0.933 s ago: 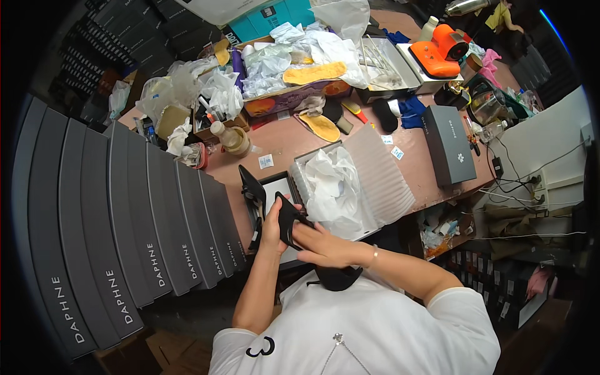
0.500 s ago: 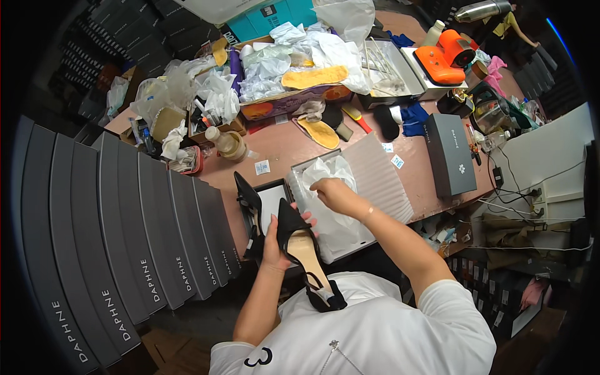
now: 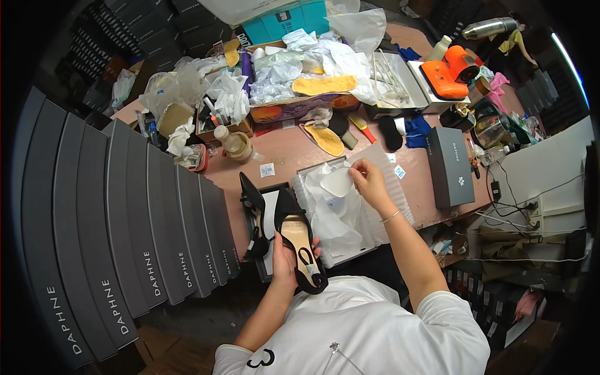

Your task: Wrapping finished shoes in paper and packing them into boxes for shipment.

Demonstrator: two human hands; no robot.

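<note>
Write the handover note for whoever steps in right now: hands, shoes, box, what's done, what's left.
Left hand: holds a black shoe, sole side down, insole up.
Right hand: pinches a small white pad over the tissue in the open box.
Second shoe lies beside the box on its lid.
Done: box opened, tissue spread.
Left: neither shoe is in the box yet.

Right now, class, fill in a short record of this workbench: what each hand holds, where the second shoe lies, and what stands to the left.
Left hand: holds a black slingback shoe, tan insole up
Right hand: pinches a small white pad over the tissue paper
Open shoe box: on the table, lined with the tissue paper
Second black shoe: lies beside the held one, toe away from the person
Left side: row of dark grey shoe boxes
</note>
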